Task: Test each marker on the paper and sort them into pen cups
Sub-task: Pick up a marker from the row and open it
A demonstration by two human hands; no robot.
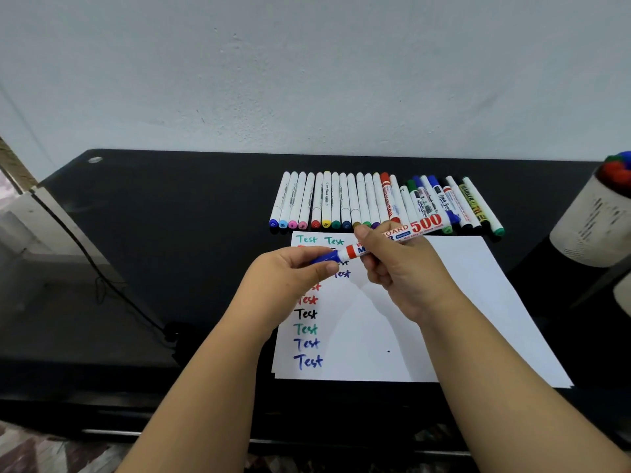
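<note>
White marker (392, 237), blue cap (326, 258)

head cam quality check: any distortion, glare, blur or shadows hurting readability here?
Head view: wide-angle bowing bends the black table edge; the pen cup at the right border is smeared and cropped. Centre is sharp: "Test" on the paper and "500" on the marker read clearly. Light is soft and even, with faint hand shadows on the paper and only a dull sheen on the table.
</note>
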